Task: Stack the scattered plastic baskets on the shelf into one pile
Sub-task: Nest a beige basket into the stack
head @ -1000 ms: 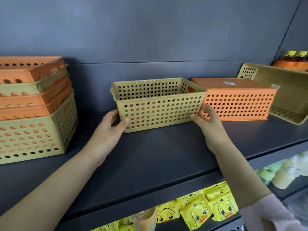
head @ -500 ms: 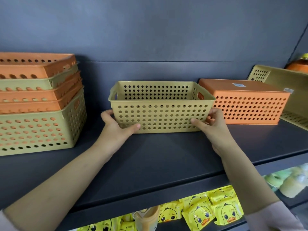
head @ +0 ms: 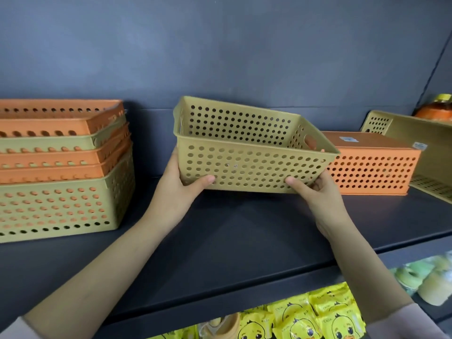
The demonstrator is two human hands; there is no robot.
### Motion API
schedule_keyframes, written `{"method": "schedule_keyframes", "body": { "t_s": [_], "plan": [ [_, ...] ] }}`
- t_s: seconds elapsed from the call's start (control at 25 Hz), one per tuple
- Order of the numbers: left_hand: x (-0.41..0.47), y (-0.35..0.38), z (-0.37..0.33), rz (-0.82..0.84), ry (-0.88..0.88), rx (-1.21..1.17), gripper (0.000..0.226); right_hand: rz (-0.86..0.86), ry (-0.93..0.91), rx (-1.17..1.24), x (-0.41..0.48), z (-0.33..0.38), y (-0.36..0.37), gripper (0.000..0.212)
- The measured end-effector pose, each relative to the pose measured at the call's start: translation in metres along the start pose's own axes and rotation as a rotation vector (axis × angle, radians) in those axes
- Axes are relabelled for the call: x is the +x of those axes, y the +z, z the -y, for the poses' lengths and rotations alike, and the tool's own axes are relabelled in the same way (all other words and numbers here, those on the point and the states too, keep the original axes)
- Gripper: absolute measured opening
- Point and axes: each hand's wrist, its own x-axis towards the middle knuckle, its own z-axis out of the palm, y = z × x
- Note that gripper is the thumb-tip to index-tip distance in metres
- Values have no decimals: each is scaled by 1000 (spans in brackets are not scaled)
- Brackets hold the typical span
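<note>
My hands, left and right, grip a tan basket tilted above the shelf. Five baskets already nest in the pile at left; an upturned orange basket and another tan one wait.

Single head-worn wide-angle view, facing forward and slightly down onto the dark grey flat shelf, close in. Both forearms rise from the bottom corners; left hand and right hand sit mid-frame. Lower shelf level shows beneath the hands.
</note>
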Motion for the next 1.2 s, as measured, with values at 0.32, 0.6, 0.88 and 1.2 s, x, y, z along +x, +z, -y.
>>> {"method": "schedule_keyframes", "body": {
  "t_s": [0.32,0.6,0.88,1.2],
  "plan": [
    [1,-95,-105,-205,410,305,45,16,-161,213,1,80,48,38],
    [9,-198,-89,-361,355,340,50,101,-293,151,-13,155,136,32],
    [8,-302,-36,-413,238,354,35,184,-377,32,-39,186,245,23],
    [12,-358,3,-409,157,261,32,158,-337,89,-66,156,323,28]
  ]
}}
